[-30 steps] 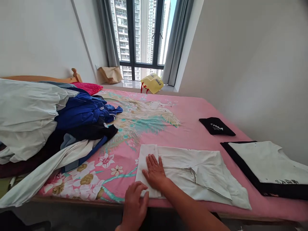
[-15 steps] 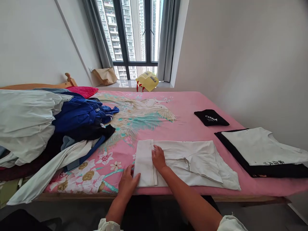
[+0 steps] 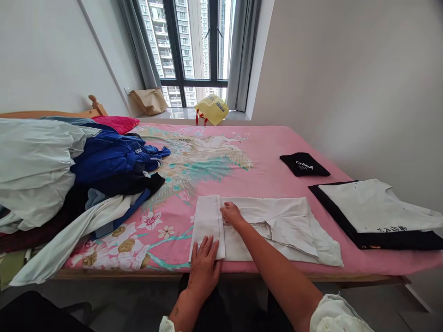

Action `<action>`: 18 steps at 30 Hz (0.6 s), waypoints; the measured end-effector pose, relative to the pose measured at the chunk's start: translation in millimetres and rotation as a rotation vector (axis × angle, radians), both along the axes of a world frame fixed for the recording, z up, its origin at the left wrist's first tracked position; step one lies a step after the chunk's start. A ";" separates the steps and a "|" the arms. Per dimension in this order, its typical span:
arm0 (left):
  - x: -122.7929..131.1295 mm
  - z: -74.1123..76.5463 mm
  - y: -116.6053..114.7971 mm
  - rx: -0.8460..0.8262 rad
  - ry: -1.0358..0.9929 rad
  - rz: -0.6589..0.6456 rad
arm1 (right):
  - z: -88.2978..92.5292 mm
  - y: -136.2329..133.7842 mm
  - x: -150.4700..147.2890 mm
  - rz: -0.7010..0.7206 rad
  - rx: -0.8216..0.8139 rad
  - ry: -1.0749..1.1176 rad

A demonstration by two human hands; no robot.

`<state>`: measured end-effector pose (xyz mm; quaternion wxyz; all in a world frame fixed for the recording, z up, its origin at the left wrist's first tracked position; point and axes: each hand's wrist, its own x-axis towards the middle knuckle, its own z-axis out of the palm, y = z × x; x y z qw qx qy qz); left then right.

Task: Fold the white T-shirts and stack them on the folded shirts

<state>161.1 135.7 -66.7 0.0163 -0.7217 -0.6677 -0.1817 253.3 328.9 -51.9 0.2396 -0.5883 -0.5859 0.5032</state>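
Observation:
A white garment (image 3: 277, 228) lies partly folded on the pink flowered bedsheet (image 3: 263, 180), near the bed's front edge. Its left end is turned over into a narrow folded band (image 3: 207, 221). My left hand (image 3: 204, 265) lies flat with fingers stretched on the near end of that band. My right hand (image 3: 231, 214) rests on the garment just right of the band's edge, fingers curled down against the cloth.
A heap of unfolded clothes (image 3: 69, 180), white, blue and black, covers the bed's left side. A small folded black item (image 3: 303, 164) and a stack with a white shirt (image 3: 377, 210) on black lie at the right. Two bags (image 3: 212, 109) stand on the window sill.
My left hand has moved from the band's left edge onto its near end and lies flat. My right hand has slid slightly further up along the band's edge.

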 end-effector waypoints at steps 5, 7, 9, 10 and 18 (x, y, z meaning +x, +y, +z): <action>6.9 10.5 1.5 -0.042 -0.076 0.079 | 7.7 13.8 -9.8 0.056 0.001 -0.075; 10.7 14.0 3.6 -0.052 -0.134 0.123 | 9.7 15.9 -12.6 0.100 0.004 -0.088; 11.7 16.2 5.4 -0.051 -0.225 0.140 | 12.7 16.4 -16.1 0.132 0.004 -0.085; 10.4 17.3 5.9 -0.047 -0.300 0.137 | 14.9 16.1 -18.6 0.143 0.001 -0.073; -60.6 37.8 -8.9 0.219 -1.500 0.538 | 52.9 3.5 -87.0 0.288 -0.010 0.156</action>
